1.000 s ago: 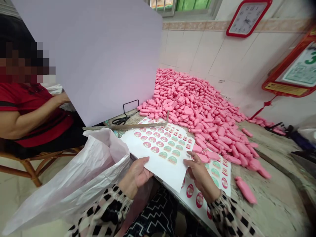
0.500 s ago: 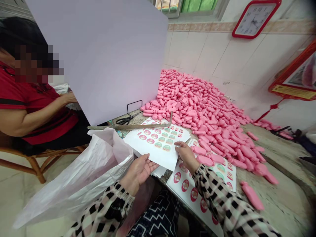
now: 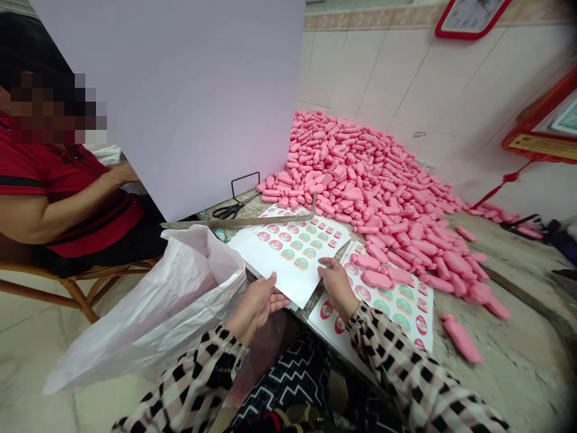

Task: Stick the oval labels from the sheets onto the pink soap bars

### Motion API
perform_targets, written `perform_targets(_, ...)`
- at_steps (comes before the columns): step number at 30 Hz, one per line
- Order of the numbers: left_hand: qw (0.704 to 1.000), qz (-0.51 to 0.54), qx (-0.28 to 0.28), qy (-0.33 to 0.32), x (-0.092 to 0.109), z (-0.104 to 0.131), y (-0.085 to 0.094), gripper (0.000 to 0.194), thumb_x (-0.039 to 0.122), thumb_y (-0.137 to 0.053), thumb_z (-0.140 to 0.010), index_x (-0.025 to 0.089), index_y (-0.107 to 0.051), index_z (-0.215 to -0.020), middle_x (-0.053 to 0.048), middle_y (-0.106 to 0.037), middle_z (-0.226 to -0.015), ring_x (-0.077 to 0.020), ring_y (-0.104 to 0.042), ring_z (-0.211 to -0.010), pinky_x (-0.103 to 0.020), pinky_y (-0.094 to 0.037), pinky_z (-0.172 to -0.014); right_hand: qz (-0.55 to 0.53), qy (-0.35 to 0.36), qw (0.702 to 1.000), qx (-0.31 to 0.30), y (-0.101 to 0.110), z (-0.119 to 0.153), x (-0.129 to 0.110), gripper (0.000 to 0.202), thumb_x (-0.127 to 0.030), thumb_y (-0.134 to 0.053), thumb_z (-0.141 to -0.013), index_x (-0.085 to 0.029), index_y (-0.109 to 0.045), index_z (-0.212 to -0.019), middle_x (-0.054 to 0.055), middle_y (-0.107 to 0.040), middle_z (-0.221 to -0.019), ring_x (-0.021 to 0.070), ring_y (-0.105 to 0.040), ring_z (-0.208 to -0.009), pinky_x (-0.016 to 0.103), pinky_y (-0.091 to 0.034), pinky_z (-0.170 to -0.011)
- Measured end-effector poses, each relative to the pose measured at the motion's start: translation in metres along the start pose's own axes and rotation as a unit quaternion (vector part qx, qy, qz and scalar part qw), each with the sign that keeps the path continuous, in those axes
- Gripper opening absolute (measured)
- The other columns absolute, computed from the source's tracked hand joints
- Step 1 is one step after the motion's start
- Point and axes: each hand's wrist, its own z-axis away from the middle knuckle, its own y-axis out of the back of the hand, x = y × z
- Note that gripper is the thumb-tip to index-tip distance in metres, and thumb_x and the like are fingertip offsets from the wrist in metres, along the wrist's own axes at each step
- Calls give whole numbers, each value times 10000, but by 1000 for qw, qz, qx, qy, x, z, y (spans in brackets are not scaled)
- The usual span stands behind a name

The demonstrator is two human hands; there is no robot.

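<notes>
A white sheet of round pink and green stickers [image 3: 293,282] lies at the top of a stack at the table's near edge. My left hand [image 3: 259,304] holds its near left edge, thumb on top and fingers underneath. At the right edge, my right hand [image 3: 339,287] pinches the same sheet between thumb and fingers. Beside my right forearm is a second stack of sticker sheets [image 3: 383,308], partly covered by my sleeve. Several pink bottle-shaped pieces [image 3: 377,279] rest on that second stack.
A big heap of pink bottle-shaped pieces [image 3: 360,174] fills the table's back. A metal bar [image 3: 234,222] crosses the sheets near black scissors [image 3: 228,210]. A white bag [image 3: 180,307] hangs at the left. Behind a tall pale board [image 3: 202,102] sits a person in red [image 3: 90,198].
The view has tipped down slightly, so the wall clock sits higher and the window has left the picture. Both hands remain on the sticker sheet, with little movement.
</notes>
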Motion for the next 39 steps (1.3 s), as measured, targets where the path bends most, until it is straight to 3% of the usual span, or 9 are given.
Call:
perform_targets(7, 996, -78, -18, 29, -2, 9, 8, 274, 380, -522, -825, 114, -516, -757, -114, -645, -614, -184, -642, -542, -287, -531, -532, 99, -39, 994, 20, 8, -10, -17, 375, -299, -462, -748, -187, -535, -1098, 30, -609, -755, 185, -556, -692, 292, -406, -626)
perform_targets(14, 989, -142, 6, 42, -22, 6, 22, 403, 520, -502, -788, 137, -490, -663, -54, -608, -513, -125, -572, -420, -215, -462, -427, 276, 9, 960, -44, 40, 21, -26, 340, -384, -431, -825, -226, -526, -1112, 49, -632, -937, 197, -570, -836, 271, -376, -678)
perform_targets(19, 988, -153, 21, -9, -35, -6, 24, 395, 529, -487, -792, 151, -476, -680, 3, -570, -480, -86, -527, -389, -173, -406, -407, 272, 52, 953, -122, 18, 47, -29, 281, -317, -418, -841, -237, -529, -1086, 27, -636, -903, 165, -579, -806, 243, -373, -663)
perform_targets(23, 988, -152, 25, -22, -38, -7, 27, 482, 632, -464, -740, 155, -477, -677, 8, -554, -468, -95, -517, -378, -192, -397, -403, 304, 80, 941, -125, 0, 60, -28, 299, -319, -435, -838, -252, -496, -1122, 44, -618, -997, 185, -565, -889, 257, -358, -684)
perform_targets(32, 994, -96, 5, -43, -46, -17, 34, 509, 664, -518, -679, 160, -452, -661, 10, -558, -500, -78, -505, -392, -183, -392, -413, 323, 77, 932, -143, 1, 60, -31, 319, -320, -412, -851, -253, -457, -1159, 55, -618, -997, 189, -566, -874, 260, -335, -657)
perform_targets(39, 999, -24, -6, -38, -47, -25, 39, 458, 597, -605, -666, 160, -481, -733, 22, -556, -513, -74, -508, -405, -179, -401, -421, 314, 83, 933, -155, -3, 59, -31, 379, -404, -402, -853, -247, -438, -1196, 61, -625, -982, 191, -575, -839, 259, -346, -647)
